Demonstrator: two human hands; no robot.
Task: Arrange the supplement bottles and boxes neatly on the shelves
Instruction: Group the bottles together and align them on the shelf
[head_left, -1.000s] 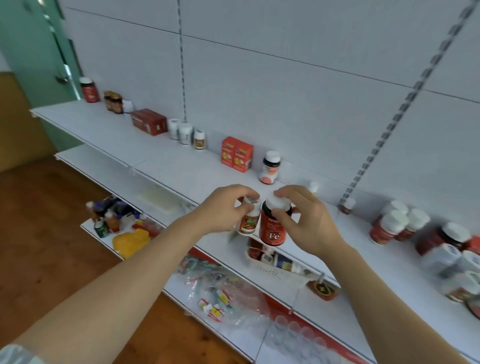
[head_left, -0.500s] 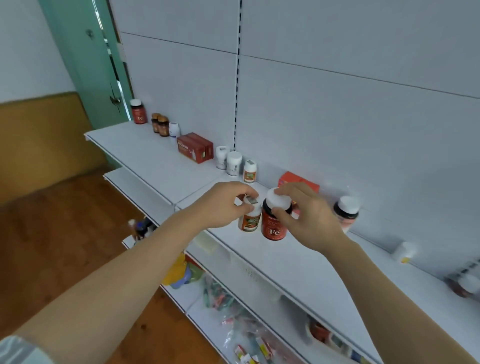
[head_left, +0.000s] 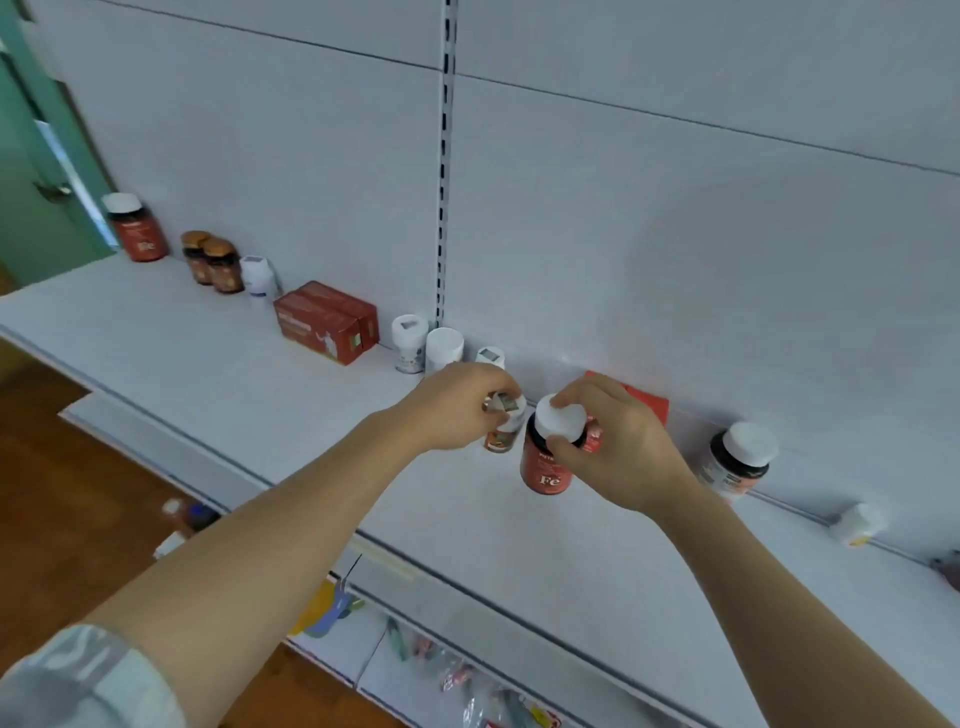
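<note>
1. Both hands have carried their bottles further along the white upper shelf (head_left: 223, 374) since half a second ago, and the row at the back wall now sits closer in view.
2. Right hand (head_left: 615, 441): its fingers and thumb are curled round the white cap of a red round bottle marked "Fe" (head_left: 545, 465), which stands upright about mid-depth on the shelf (whether its base touches the surface cannot be told).
3. Left hand (head_left: 457, 405): fingertips pinch the top of a small white-capped bottle with an orange label (head_left: 503, 434), just left of the red bottle and almost touching it.
4. Behind the right hand a red-orange carton (head_left: 647, 402) shows partly, against the back wall.
5. Right of it stands a dark bottle with a white cap and pale label (head_left: 735, 465), and further right a small white bottle (head_left: 857, 522).
6. Left of the hands, along the wall: three small white bottles (head_left: 441, 348), then a pair of red boxes (head_left: 324, 322), a white tub (head_left: 258, 275), two amber jars with brown lids (head_left: 213, 262) and a second red "Fe" bottle (head_left: 136, 228) at the far end.
7. Below, a lower shelf (head_left: 467, 670) holds blurred packets.
</note>
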